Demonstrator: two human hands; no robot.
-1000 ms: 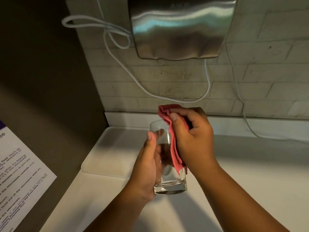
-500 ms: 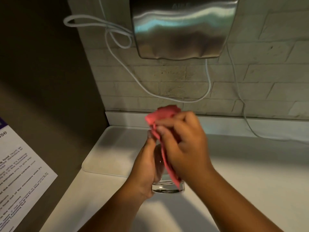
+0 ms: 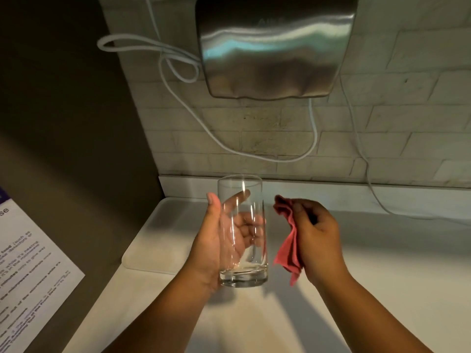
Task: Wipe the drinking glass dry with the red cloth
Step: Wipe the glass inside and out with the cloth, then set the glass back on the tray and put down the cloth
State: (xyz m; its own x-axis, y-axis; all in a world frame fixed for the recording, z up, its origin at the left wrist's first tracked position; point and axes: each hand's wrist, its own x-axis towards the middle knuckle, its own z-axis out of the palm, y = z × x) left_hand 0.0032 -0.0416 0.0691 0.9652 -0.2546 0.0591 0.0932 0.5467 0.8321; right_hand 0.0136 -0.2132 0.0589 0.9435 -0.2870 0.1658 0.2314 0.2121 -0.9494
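A tall clear drinking glass (image 3: 242,200) stands upright in the middle of the view, just above the white counter. My left hand (image 3: 212,240) wraps it from the left, thumb up along its side and fingers showing through the glass. My right hand (image 3: 317,238) is a short way to the right of the glass, apart from it, pinching a small red cloth (image 3: 288,250) that hangs down from the fingers. The cloth does not touch the glass.
A white counter (image 3: 382,276) runs below, with a pale tray (image 3: 158,238) at the back left. A steel wall unit (image 3: 275,47) and white cables (image 3: 229,146) hang on the tiled wall. A printed sheet (image 3: 28,271) is stuck on the dark panel at left.
My right hand has pulled the red cloth off the glass and moved to the right. The glass is now uncovered and my left hand has turned palm-open around it.
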